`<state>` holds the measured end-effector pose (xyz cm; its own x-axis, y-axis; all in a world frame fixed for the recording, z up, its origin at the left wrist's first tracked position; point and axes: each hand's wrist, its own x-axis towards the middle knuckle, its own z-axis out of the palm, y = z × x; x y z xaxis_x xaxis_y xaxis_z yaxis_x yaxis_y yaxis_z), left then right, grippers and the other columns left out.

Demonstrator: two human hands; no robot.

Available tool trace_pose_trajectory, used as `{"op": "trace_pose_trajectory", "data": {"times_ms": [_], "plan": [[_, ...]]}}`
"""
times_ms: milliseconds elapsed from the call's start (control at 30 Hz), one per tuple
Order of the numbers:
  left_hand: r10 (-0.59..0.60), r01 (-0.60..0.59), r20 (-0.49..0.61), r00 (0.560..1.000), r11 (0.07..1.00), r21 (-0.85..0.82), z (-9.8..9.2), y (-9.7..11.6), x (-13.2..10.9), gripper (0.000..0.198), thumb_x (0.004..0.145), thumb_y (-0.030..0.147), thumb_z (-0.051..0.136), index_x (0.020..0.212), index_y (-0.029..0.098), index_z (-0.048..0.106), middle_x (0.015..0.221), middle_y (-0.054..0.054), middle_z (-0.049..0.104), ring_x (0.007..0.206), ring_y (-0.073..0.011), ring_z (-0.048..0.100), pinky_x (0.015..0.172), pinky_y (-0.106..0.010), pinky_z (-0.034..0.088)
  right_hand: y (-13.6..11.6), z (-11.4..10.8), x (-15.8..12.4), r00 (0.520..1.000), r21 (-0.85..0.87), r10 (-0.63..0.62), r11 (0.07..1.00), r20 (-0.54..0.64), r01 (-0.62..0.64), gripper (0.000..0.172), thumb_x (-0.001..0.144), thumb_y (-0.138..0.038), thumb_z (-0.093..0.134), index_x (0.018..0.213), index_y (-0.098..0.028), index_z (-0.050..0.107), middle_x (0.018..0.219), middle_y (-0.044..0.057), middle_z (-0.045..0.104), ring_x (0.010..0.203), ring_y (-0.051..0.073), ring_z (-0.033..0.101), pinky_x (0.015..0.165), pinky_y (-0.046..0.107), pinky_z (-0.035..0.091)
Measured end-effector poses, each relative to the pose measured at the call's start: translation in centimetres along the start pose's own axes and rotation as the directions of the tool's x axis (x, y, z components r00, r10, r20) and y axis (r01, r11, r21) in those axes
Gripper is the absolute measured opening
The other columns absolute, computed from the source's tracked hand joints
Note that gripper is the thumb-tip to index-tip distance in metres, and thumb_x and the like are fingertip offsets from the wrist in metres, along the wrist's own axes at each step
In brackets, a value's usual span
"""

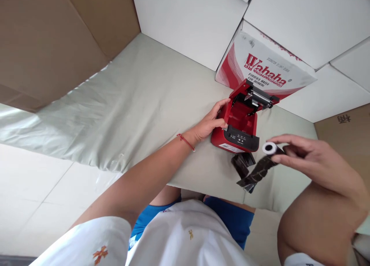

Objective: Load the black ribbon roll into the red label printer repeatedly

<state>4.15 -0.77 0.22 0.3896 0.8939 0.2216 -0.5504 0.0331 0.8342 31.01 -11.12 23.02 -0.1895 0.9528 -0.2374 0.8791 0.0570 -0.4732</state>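
Note:
A small red label printer (241, 121) sits on the cloth-covered surface with its lid tilted up, baring a hollow red bay. My left hand (212, 121) grips its left side, thumb at the front panel and fingers along the back of the wall. To the right of the printer, my right hand (303, 152) pinches a small paper roll (269, 148) by its sides, raised above the cloth. The roll's white end with a dark core hole faces left. From it a crumpled black strip (258, 173) hangs down toward the cloth. A bent black piece (242, 165) lies by the printer's front.
Behind the printer stands a white and red Wahaha water carton (263, 65). White boxes (190, 23) are stacked along the back. A large brown cardboard box (49, 42) fills the left, another (343, 131) the right. The pale green cloth (138, 100) drapes over the front edge.

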Motion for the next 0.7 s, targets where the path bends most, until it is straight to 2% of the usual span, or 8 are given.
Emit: {"op": "trace_pose_trajectory", "data": {"times_ms": [67, 100, 200, 267, 333, 467, 600, 700], "plan": [[-0.001, 0.001, 0.005, 1.0, 1.0, 0.012, 0.0, 0.0, 0.0, 0.104, 0.07, 0.041, 0.086, 0.168, 0.035, 0.049, 0.181, -0.009, 0.057, 0.171, -0.0432, 0.049, 0.144, -0.064, 0.041, -1.3, 1.0, 2.5, 1.0, -0.003, 0.02, 1.0, -0.008, -0.02, 0.072, 0.085, -0.09, 0.086, 0.127, -0.031, 0.092, 0.059, -0.003, 0.055, 0.055, 0.017, 0.044, 0.053, 0.033, 0.038], [-0.004, 0.004, 0.005, 1.0, 1.0, 0.017, 0.0, 0.0, -0.1, 0.105, 0.07, 0.041, 0.085, 0.168, 0.035, 0.049, 0.181, -0.009, 0.057, 0.17, -0.0429, 0.05, 0.144, -0.064, 0.041, -1.8, 1.5, 3.8, 1.0, 0.005, 0.024, 1.0, -0.018, -0.024, 0.067, 0.088, -0.083, 0.087, 0.129, -0.03, 0.091, 0.063, -0.002, 0.059, 0.057, 0.017, 0.045, 0.055, 0.034, 0.039], [-0.012, 0.012, 0.003, 1.0, 1.0, 0.027, 0.1, 0.0, -0.1, 0.104, 0.072, 0.04, 0.083, 0.169, 0.036, 0.048, 0.175, -0.008, 0.062, 0.165, -0.0424, 0.054, 0.141, -0.064, 0.044, -3.0, 3.2, 7.3, 0.996, -0.015, -0.004, 1.0, -0.084, 0.002, 0.048, 0.094, -0.055, 0.085, 0.132, -0.027, 0.09, 0.088, 0.004, 0.079, 0.066, 0.019, 0.059, 0.066, 0.037, 0.05], [-0.012, 0.012, 0.002, 1.0, 0.999, 0.035, 0.2, 0.2, -0.1, 0.103, 0.072, 0.039, 0.082, 0.169, 0.036, 0.049, 0.171, -0.008, 0.064, 0.163, -0.0423, 0.056, 0.14, -0.065, 0.045, -3.6, 4.2, 9.3, 0.997, -0.075, -0.018, 0.997, -0.071, 0.013, 0.042, 0.095, -0.039, 0.078, 0.133, -0.025, 0.089, 0.095, 0.005, 0.084, 0.074, 0.022, 0.068, 0.076, 0.04, 0.056], [-0.013, 0.013, -0.006, 1.0, 0.999, 0.042, 0.4, 0.5, -0.1, 0.102, 0.071, 0.039, 0.082, 0.167, 0.034, 0.05, 0.169, -0.008, 0.065, 0.162, -0.0421, 0.055, 0.14, -0.064, 0.045, -4.1, 4.9, 10.8, 0.999, -0.179, -0.021, 0.984, -0.049, 0.012, 0.041, 0.096, -0.03, 0.073, 0.133, -0.025, 0.09, 0.094, 0.006, 0.085, 0.08, 0.026, 0.073, 0.082, 0.041, 0.058], [-0.032, 0.033, -0.022, 0.999, 0.999, 0.043, 0.7, 1.2, -0.3, 0.103, 0.069, 0.041, 0.084, 0.167, 0.032, 0.05, 0.17, -0.01, 0.063, 0.163, -0.0425, 0.053, 0.14, -0.063, 0.044, -5.0, 5.4, 12.2, 1.0, -0.341, -0.002, 0.94, -0.031, -0.009, 0.041, 0.099, -0.029, 0.071, 0.135, -0.024, 0.089, 0.092, 0.007, 0.085, 0.086, 0.03, 0.078, 0.082, 0.042, 0.057], [-0.037, 0.038, -0.029, 0.999, 0.999, 0.034, 1.0, 1.6, -0.5, 0.101, 0.07, 0.041, 0.084, 0.166, 0.033, 0.051, 0.168, -0.009, 0.063, 0.164, -0.0429, 0.052, 0.141, -0.064, 0.043, -6.1, 5.4, 12.1, 0.998, -0.406, 0.06, 0.912, -0.01, -0.059, 0.043, 0.104, -0.029, 0.067, 0.142, -0.021, 0.086, 0.095, 0.009, 0.086, 0.085, 0.031, 0.079, 0.081, 0.042, 0.056], [-0.023, 0.024, -0.034, 0.999, 0.999, 0.032, 1.0, 1.6, -0.5, 0.099, 0.071, 0.041, 0.085, 0.164, 0.032, 0.053, 0.172, -0.01, 0.061, 0.168, -0.0424, 0.049, 0.143, -0.062, 0.041, -6.5, 5.6, 11.6, 0.998, -0.431, 0.069, 0.9, -0.012, -0.068, 0.045, 0.106, -0.03, 0.067, 0.147, -0.022, 0.084, 0.104, 0.01, 0.089, 0.089, 0.031, 0.08, 0.086, 0.043, 0.058]]}}
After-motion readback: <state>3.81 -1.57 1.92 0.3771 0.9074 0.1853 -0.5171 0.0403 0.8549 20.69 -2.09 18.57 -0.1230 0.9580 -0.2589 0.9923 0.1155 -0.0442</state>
